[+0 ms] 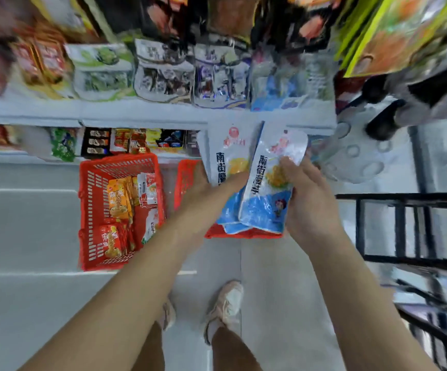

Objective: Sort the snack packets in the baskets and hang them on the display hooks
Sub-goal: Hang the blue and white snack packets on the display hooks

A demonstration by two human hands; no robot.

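Above, display shelves (pixel 136 111): white and blurred, packed with hanging and standing snack bags, just beyond the hands.
Floor (pixel 29 236): pale tiles; two red baskets stand on it below the shelves.
Left basket (pixel 91 210): holds orange packets (pixel 118 199) and a few white ones.
Right basket (pixel 187 172): mostly hidden behind the hands.
Blue-and-white packets (pixel 230 156): two, held upright above the right basket, overlapping, tops toward the shelves.
Left hand (pixel 209 188): grips the rear packet, thumb across its face.
Right hand (pixel 308 199): pinches the front packet (pixel 268 183), thumb on its front.
Handling: probably light, soft, slippery film with crushable contents; best held by the flat sealed top beside the hang hole, which is too blurred to see.
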